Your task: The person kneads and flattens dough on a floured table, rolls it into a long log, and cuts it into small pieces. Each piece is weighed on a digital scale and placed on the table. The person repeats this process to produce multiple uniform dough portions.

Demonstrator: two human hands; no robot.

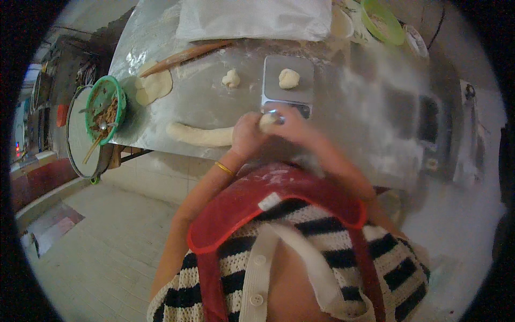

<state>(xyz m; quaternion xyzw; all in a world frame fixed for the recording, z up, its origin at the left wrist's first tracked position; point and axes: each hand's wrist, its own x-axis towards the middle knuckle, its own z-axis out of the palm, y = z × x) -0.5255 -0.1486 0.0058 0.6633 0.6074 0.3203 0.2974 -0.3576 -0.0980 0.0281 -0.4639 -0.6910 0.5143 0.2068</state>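
A long rope of pale dough lies along the near part of the floured metal table. My left hand is wrapped around its right part. My right hand, somewhat blurred, has its fingers on the dough end that sticks out beyond the left hand. A small shiny spot shows at the right fingers; what it is I cannot tell. Just beyond the hands, a digital kitchen scale bears one dough lump. A second, smaller lump sits on the table left of the scale.
A tapered wooden rolling pin rests partly over flattened dough rounds. At the left edge, a green bowl holds brown filling and a spoon, beside a round tray. White sheeting covers the far side; a light-green bowl stands far right.
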